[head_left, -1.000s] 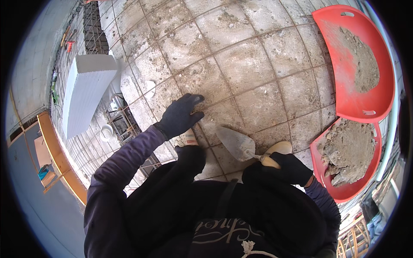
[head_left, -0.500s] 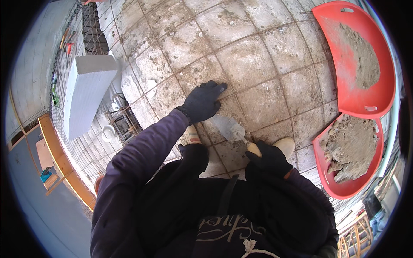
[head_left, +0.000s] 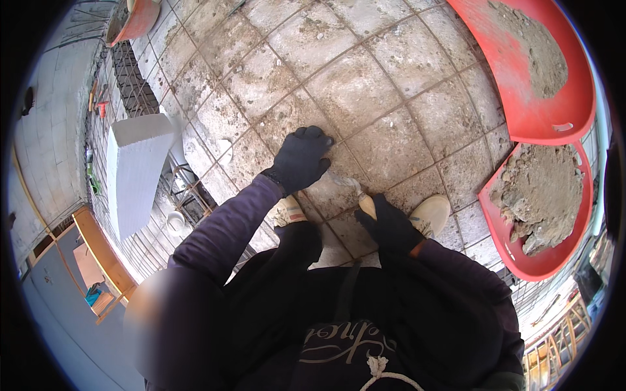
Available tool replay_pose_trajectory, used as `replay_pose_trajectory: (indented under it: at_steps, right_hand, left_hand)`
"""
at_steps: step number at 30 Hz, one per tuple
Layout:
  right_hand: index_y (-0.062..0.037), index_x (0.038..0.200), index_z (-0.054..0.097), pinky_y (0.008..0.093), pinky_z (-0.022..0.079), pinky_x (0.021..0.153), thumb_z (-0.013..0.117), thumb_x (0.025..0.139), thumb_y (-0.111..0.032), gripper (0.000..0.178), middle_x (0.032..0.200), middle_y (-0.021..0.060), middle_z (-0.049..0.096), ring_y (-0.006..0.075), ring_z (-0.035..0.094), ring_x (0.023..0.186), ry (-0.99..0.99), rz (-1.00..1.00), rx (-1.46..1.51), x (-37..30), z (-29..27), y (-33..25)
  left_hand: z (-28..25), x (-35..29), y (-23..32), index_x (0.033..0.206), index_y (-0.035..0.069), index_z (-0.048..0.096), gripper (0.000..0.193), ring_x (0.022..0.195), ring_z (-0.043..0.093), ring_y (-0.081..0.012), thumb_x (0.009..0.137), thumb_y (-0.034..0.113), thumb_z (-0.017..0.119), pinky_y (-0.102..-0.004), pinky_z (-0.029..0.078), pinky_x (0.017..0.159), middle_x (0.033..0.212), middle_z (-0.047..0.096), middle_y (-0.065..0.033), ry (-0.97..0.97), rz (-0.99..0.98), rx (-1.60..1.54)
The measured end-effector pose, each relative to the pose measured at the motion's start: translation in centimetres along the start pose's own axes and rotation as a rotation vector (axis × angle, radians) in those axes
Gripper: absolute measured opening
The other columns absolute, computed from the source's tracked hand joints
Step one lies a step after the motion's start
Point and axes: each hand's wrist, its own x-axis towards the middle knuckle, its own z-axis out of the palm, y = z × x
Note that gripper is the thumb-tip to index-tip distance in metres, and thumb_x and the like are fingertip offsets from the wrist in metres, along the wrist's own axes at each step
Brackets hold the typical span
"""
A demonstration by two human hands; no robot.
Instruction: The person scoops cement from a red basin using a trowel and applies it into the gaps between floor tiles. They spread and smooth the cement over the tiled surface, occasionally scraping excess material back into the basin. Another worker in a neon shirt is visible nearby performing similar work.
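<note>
My right hand [head_left: 391,225], in a black glove, is closed round the wooden handle of a trowel [head_left: 367,206]. The trowel's blade points forward and left and shows only as a narrow strip, close beside my left hand. My left hand [head_left: 300,159], also gloved in black, is held low over the steel mesh [head_left: 417,124] with its fingers bent and pressed together. Whatever those fingers hold, if anything, is hidden beneath them. Below the mesh lies a pale, dirt-stained surface [head_left: 372,153] scattered with crumbs of grit.
Two red tubs with grey-brown mortar stand at right: one farther off [head_left: 574,117], one nearer [head_left: 502,244]. A white foam block [head_left: 140,176] rises at left beside a gap in the mesh. My shoe [head_left: 432,215] is right of the trowel. Another bucket [head_left: 140,19] is far left.
My left hand's fingers, stretched out before, are now curled in. The trowel has swung leftward and its blade, earlier seen broad, now looks narrow. The whole view has shifted slightly.
</note>
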Motion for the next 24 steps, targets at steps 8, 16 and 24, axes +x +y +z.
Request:
replay_pose_trajectory:
  at_steps: [8,16,24]
  right_hand:
    - [-0.0035,0.13,0.052,0.0537,0.054,0.087,0.064,0.104,-0.043,0.049,0.117,0.031,0.068,0.0476,0.069,0.105,-0.189,0.082,-0.12,-1.3,-2.4,-0.5]
    - [-0.0052,0.143,0.046,0.0538,0.053,0.091,0.06,0.105,-0.043,0.055,0.125,0.0283,0.066,0.0466,0.068,0.11,-0.435,0.141,-0.075,-1.8,-2.7,-1.9]
    - [-0.0044,0.144,0.048,0.047,0.054,0.093,0.065,0.102,-0.045,0.061,0.122,0.0259,0.067,0.0424,0.068,0.113,-0.448,-0.063,-0.088,-1.9,-6.1,1.8]
  left_hand:
    - [-0.6,-4.1,-0.7,0.142,0.01,0.057,0.062,0.119,0.062,-0.0397,0.087,0.027,0.079,-0.0486,0.053,0.099,0.128,0.063,-0.0189,-0.05,-0.124,-0.111]
    - [-1.0,-5.8,-1.6,0.142,0.007,0.056,0.065,0.115,0.064,-0.0405,0.085,0.027,0.082,-0.0499,0.054,0.097,0.124,0.063,-0.0201,0.003,-0.175,-0.155]
    - [-3.5,-7.1,-3.8,0.145,0.009,0.056,0.065,0.125,0.062,-0.0401,0.089,0.031,0.081,-0.0479,0.052,0.104,0.135,0.063,-0.0202,0.067,-0.245,-0.129]
